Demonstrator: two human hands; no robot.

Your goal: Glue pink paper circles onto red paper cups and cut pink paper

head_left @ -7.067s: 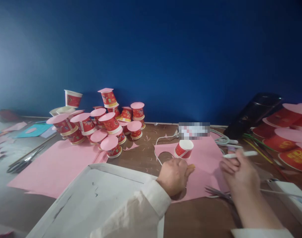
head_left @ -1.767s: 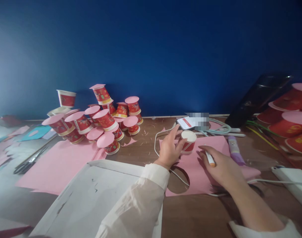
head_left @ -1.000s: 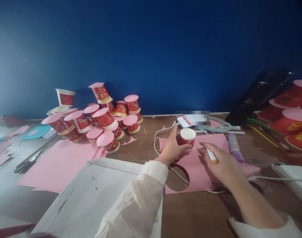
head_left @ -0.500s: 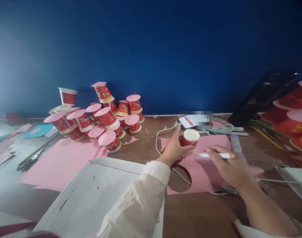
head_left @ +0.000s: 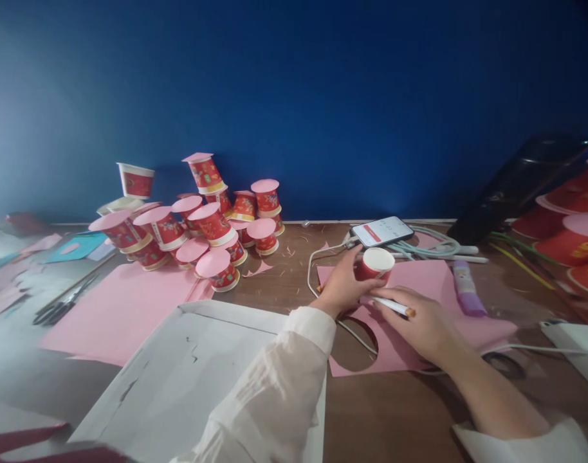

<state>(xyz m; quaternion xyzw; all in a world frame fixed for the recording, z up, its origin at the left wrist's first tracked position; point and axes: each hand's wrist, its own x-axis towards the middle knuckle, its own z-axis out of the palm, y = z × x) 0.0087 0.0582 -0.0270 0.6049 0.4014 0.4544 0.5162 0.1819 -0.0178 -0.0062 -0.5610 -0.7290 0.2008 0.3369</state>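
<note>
A red paper cup [head_left: 377,263] with a white rim stands upright on a pink paper sheet [head_left: 410,341]. My left hand [head_left: 345,283] grips the cup from its left side, thumb in front and fingers behind. Held in my right hand [head_left: 422,321] is a white pen [head_left: 393,305], its tip close to the cup's base; whether the tip touches the paper is hidden by the left thumb. The sheet has a round hole cut out near its front left corner. A glue stick [head_left: 468,289] with a purple end lies at the sheet's right side.
Red cups topped with pink discs [head_left: 211,222] are stacked at the left back. A pink paper pile [head_left: 115,315], scissors [head_left: 65,302] and a white board [head_left: 178,373] lie left. A phone [head_left: 381,231] with cables is behind the cup; a black bottle [head_left: 516,186] leans right.
My right hand has moved left, bringing the pen beside the cup's base and tilting it. The left hand still grips the cup. The view has shifted slightly.
</note>
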